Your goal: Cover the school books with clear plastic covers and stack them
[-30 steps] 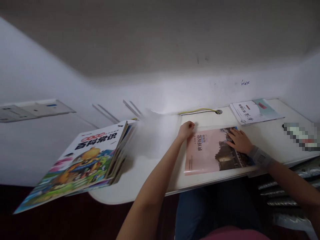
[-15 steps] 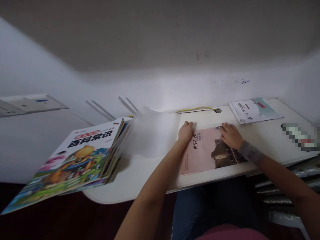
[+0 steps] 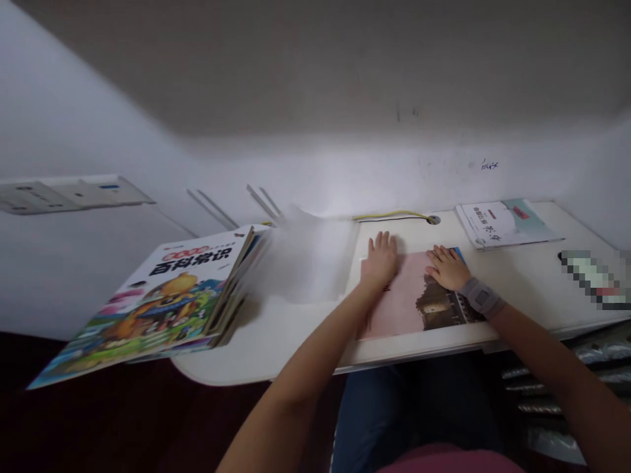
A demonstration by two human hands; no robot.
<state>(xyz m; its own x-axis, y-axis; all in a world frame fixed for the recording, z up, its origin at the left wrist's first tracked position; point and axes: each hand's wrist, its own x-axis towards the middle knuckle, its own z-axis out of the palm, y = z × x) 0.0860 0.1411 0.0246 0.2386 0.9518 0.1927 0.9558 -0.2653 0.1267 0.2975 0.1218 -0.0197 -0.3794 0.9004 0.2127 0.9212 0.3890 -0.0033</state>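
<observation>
A pink book [image 3: 401,305] with a picture of a stone building on its cover lies flat near the front edge of the white desk [image 3: 276,341]. My left hand [image 3: 382,259] rests over its upper left part, fingers stretched out and covering most of the title. On the upper right part lies my right hand [image 3: 447,267], fingers spread, with a grey band around the wrist. Left of the book are translucent plastic sheets [image 3: 310,263], clear and partly blurred.
At the left, a stack of picture books [image 3: 172,289] overhangs the desk's edge. A white and teal book [image 3: 507,223] lies at the back right, near a cable hole [image 3: 433,220] with a yellow cable [image 3: 389,215]. A pixelated object [image 3: 594,279] is at the right.
My left hand has opened from curled fingers at the pink book's left edge and moved right onto its cover. My right hand stays on the upper right part. The view has shifted slightly.
</observation>
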